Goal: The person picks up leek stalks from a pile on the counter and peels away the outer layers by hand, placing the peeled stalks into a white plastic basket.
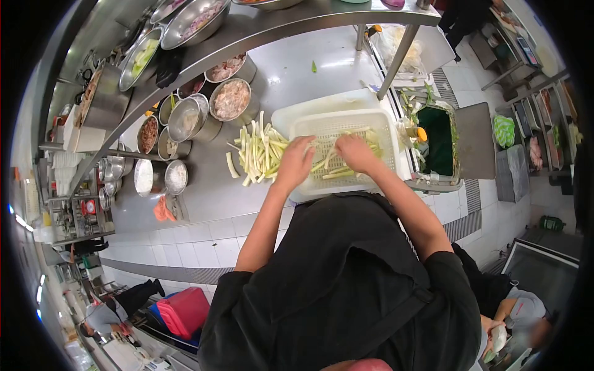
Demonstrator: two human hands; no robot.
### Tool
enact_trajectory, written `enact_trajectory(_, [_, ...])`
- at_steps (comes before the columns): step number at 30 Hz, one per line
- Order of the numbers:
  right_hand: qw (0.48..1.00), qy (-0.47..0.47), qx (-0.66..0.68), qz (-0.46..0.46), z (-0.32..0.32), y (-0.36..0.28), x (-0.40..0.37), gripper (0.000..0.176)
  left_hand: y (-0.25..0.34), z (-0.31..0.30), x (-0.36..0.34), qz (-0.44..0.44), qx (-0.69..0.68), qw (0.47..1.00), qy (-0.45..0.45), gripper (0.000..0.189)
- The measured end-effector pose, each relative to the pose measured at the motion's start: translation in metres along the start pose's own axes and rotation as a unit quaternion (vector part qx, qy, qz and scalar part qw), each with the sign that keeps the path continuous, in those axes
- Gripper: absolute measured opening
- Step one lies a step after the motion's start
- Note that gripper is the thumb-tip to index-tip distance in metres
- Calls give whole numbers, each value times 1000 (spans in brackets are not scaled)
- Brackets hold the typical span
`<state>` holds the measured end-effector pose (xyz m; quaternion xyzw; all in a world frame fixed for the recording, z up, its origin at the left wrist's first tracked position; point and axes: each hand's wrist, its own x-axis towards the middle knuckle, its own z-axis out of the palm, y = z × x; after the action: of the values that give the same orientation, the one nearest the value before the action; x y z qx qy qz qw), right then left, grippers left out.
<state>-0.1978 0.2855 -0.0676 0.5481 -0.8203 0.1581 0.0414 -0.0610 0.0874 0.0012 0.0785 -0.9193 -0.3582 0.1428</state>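
A white perforated plastic basket (391,133) sits before me on the counter, with some pale green vegetable stalks (337,175) inside. My left hand (298,162) is at the basket's left side, fingers bent and apart, and I see nothing held in it. Inside the basket, my right hand (356,153) curls its fingers around a few stalks; their tips are partly hidden. A loose pile of cut pale green stalks (260,151) lies on the steel counter just left of my left hand. Under the basket is a white board or tray (288,120).
Metal pots of meat (231,99) and bowls of powder (176,176) stand to the left. A steel shelf (291,25) crosses above the counter's far side. At right is an open green-lined bin (436,139). Other people work behind, at lower left and lower right.
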Motion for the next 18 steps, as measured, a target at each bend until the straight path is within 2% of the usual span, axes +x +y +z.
enact_trajectory(1, [983,-29,152,102,-23,-5,10,19,13,7,4,6,-39,999,-11,37])
enact_trajectory(2, [931,-59,298,204,-41,-12,17,19,26,12,5,11,-80,996,-25,32])
enact_trajectory(3, [930,-65,298,206,-53,-16,21,19,38,14,9,6,-84,996,-27,32])
enact_trajectory(5, [886,15,448,119,-74,-16,32,19,55,14,25,-130,-174,975,-53,26])
enact_trajectory(6, [886,16,446,122,-80,-16,36,19,52,17,32,-107,-179,978,-22,18])
enact_trajectory(7, [858,-20,494,142,-85,-15,40,19,45,19,35,-104,-181,978,-24,18])
enact_trajectory(8, [824,-56,539,162,-91,-13,42,19,37,19,38,-108,-283,953,-8,16])
enact_trajectory(9, [824,-54,539,164,-97,-12,40,19,30,16,39,-112,-382,917,8,13])
enact_trajectory(11, [783,-66,593,175,-106,-8,32,17,27,-5,33,-116,-368,920,68,12])
enact_trajectory(12, [782,-63,594,178,-104,-1,24,17,16,-16,28,-113,-339,929,99,13])
enact_trajectory(14, [907,-131,348,196,-96,17,6,14,-12,-40,13,-101,-269,942,172,13])
enact_trajectory(15, [907,-129,348,197,-89,21,-2,14,-30,-49,4,-102,-238,946,193,13])
enact_trajectory(16, [933,-184,262,166,-78,19,-13,12,-52,-54,-8,-123,-168,955,212,12])
enact_trajectory(17, [947,-236,173,133,-67,16,-22,11,-63,-58,-16,-123,-167,955,211,12])
enact_trajectory(18, [947,-236,173,133,-54,12,-28,11,-71,-61,-24,-133,-58,971,190,12])
